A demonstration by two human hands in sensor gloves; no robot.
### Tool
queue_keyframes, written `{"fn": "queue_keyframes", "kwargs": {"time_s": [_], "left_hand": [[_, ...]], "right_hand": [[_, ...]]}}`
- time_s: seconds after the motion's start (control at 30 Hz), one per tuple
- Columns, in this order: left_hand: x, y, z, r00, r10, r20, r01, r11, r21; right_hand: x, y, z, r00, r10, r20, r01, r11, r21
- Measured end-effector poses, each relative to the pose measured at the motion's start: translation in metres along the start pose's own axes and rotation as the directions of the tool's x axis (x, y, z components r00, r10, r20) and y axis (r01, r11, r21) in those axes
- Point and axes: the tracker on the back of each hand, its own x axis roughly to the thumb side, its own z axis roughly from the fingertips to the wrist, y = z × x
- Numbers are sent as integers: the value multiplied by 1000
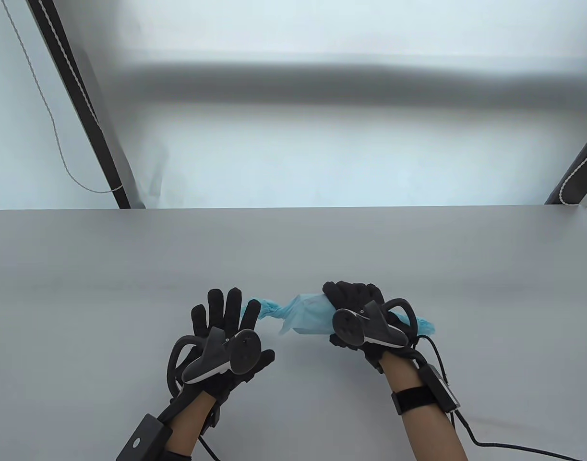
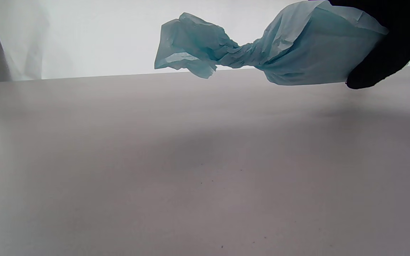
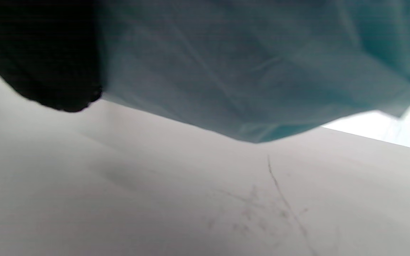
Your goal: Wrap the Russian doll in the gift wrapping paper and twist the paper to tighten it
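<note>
The doll is hidden inside light blue wrapping paper (image 1: 307,314), a bundle lifted a little above the grey table (image 1: 293,249). Its left end (image 2: 240,55) is twisted tight and flares into a crumpled tail (image 2: 190,46); another paper tail (image 1: 425,326) sticks out at the right. My right hand (image 1: 353,300) curls over the bundle's middle and grips it. In the right wrist view the paper (image 3: 255,71) fills the top, with a dark fingertip (image 3: 45,64) at the left. My left hand (image 1: 223,314) hovers just left of the twisted end, fingers straight and spread, holding nothing.
A black cable (image 1: 471,427) runs from my right wrist off the near right edge. Dark frame legs (image 1: 89,110) rise behind the table at left and right (image 1: 579,165). The table's far edge lies well beyond the hands.
</note>
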Motion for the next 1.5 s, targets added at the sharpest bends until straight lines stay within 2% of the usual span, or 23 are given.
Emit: {"fn": "queue_keyframes", "kwargs": {"time_s": [0.23,0.33,0.5,0.6,0.8,0.9,1.0,1.13,1.5], "left_hand": [[-3,-6,-5,1000,11,-21,-13,999,-53],[-4,-8,-6,1000,20,-24,-21,998,-61],[-4,-8,-7,999,21,-25,-22,997,-75],[-4,-7,-6,999,26,-21,-28,997,-75],[-6,4,2,998,56,-42,-57,998,-19],[-9,3,7,996,75,-52,-74,997,18],[-15,-1,11,993,90,-80,-87,996,34],[-21,0,17,989,120,-92,-116,992,47],[-26,-7,19,987,135,-86,-131,990,51]], "right_hand": [[4,27,-15,1000,5,27,-7,998,69],[3,30,-15,999,-35,36,33,998,49],[7,28,-9,995,41,90,-47,997,65],[7,8,4,993,8,116,-24,990,140],[-3,-42,60,997,-7,74,1,996,84],[-20,-57,96,999,-26,-34,25,999,-29],[-42,-57,122,986,-41,-160,29,996,-79],[-60,-47,140,969,-82,-235,69,996,-62],[-63,-17,141,956,-82,-280,92,996,20]]}}
